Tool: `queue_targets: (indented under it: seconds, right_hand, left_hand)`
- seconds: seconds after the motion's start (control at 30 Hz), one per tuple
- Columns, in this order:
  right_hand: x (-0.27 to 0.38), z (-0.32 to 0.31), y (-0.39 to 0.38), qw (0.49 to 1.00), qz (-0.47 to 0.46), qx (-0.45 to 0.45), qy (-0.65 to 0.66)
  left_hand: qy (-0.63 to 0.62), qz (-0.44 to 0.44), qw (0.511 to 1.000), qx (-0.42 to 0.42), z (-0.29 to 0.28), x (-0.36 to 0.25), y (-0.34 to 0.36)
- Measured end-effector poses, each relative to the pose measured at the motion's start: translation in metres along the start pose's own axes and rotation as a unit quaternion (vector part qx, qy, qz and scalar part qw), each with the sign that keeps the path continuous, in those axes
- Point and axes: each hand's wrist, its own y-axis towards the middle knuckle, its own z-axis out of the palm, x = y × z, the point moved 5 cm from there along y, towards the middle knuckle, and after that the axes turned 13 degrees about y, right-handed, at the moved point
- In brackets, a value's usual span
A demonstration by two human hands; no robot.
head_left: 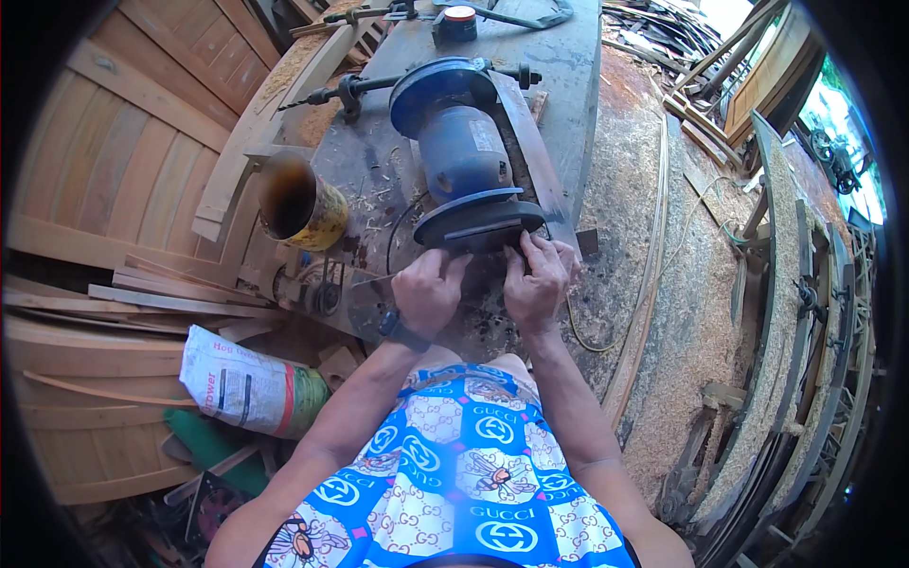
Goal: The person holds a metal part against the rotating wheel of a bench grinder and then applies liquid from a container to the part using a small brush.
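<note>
A blue bench grinder (466, 151) stands on the worn bench top, with a dark round wheel (431, 230) at its near end. Across that wheel's front lies a short, flat dark metal bar (481, 235). My left hand (428, 292) is closed with thumb and finger pinched at the bar's left end. From the other side, the pinched fingers of my right hand (541, 281) grip the right end. Their tips are partly hidden under the bar. Whether the bar touches the wheel I cannot tell.
Left of the grinder stands a stained yellow bucket (327, 220). A shaft with a drill bit (317, 97) lies behind, near a small can with an orange lid (459, 23). A white sack (241, 379) leans at lower left by wooden boards (133, 142). Sawdust covers the floor (696, 312) at right.
</note>
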Motion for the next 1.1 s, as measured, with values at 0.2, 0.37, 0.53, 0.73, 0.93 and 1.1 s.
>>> queue_targets:
  seconds: [0.2,0.37,0.53,0.73,0.93,1.1]
  right_hand:
    - [0.010,0.007,-0.004,1.000,-0.025,0.006,-0.005]
    - [0.019,0.012,-0.006,0.999,-0.035,0.015,-0.015]
    - [0.027,0.016,-0.006,0.999,-0.046,0.012,-0.007]
    - [0.035,0.019,-0.007,0.999,-0.050,0.013,-0.009]
    - [0.038,0.022,-0.009,0.999,-0.050,0.018,-0.008]
    - [0.039,0.026,-0.012,0.998,-0.055,0.020,-0.002]
  left_hand:
    - [-0.010,-0.026,1.000,0.009,-0.005,0.013,-0.005]
    - [-0.002,-0.024,1.000,0.010,-0.007,0.023,-0.008]
    - [-0.001,-0.030,0.999,0.020,-0.011,0.028,-0.011]
    - [-0.006,-0.034,0.999,0.021,-0.013,0.036,-0.013]
    - [-0.011,-0.035,0.999,0.015,-0.018,0.037,-0.012]
    - [-0.010,-0.041,0.999,0.014,-0.020,0.042,-0.015]
